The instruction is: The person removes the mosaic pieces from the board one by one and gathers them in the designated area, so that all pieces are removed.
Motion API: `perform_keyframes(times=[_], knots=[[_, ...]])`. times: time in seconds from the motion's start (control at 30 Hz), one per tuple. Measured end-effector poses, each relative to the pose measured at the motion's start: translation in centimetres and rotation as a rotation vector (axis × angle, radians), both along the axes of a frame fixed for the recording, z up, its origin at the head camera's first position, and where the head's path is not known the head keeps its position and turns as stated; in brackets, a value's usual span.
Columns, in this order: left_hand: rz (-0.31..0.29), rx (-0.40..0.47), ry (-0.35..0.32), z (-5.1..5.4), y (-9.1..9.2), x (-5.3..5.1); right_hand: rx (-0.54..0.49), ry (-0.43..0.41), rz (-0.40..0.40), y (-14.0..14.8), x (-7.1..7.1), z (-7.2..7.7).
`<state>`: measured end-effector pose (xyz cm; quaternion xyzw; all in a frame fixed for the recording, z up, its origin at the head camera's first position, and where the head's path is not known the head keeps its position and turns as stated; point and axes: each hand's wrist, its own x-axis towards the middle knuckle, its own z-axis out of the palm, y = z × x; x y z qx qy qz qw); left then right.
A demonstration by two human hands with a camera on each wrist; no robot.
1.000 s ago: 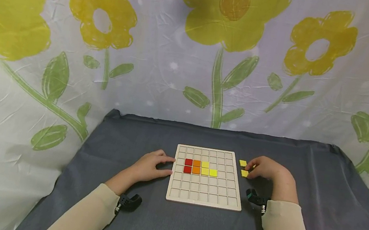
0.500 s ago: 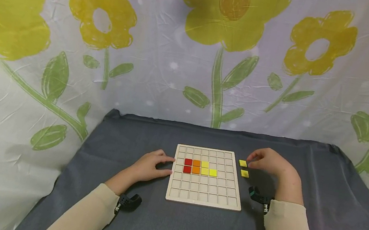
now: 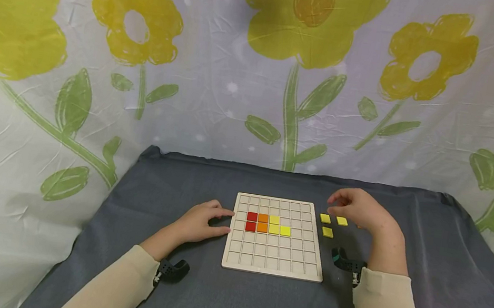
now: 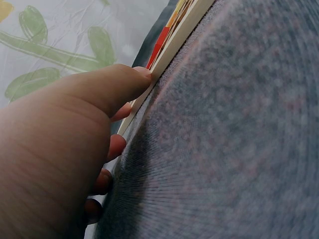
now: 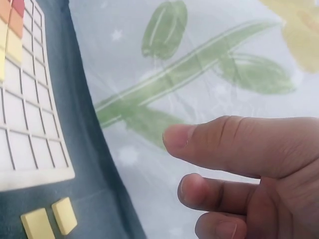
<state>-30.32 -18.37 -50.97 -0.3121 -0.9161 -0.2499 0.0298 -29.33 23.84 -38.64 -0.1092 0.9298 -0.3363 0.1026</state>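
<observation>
My left hand (image 3: pixel 200 224) lies at the left edge of a pale wooden grid board (image 3: pixel 273 266), thumb and index finger touching its rim; the left wrist view shows the thumb (image 4: pixel 124 87) against that edge. On the board sit two red tiles (image 3: pixel 251 221), two orange tiles (image 3: pixel 263 223) and several yellow tiles (image 3: pixel 274 224). My right hand (image 3: pixel 358 208) hovers beyond the board's right side, above loose yellow tiles (image 3: pixel 327 232) on the cloth. Its thumb (image 5: pixel 214 144) and fingers stand apart in the right wrist view, and nothing shows between them.
A dark grey cloth (image 3: pixel 225 300) covers the table. Behind it hangs a pale curtain (image 3: pixel 208 90) printed with yellow flowers. A bit of orange (image 3: pixel 359 226) peeks out beside my right wrist, mostly hidden. Each wrist wears a black camera band.
My right hand has risen from the near loose yellow tile and moved away toward the back, uncovering another yellow tile. The left hand and the board stay put.
</observation>
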Motion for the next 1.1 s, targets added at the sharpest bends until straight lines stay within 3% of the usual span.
perform_keyframes(times=[0.37,0.63,1.1], knots=[[0.011,-0.006,0.000,-0.1,0.0,-0.1,0.039,0.060,0.070,-2.6,0.2,0.6],[0.011,-0.007,0.002,-0.1,0.0,0.0,0.077,0.097,0.139,-4.3,-0.3,-0.1],[0.022,-0.022,-0.009,0.1,0.1,-0.1,0.175,0.086,0.180,-7.9,-0.2,-1.1]])
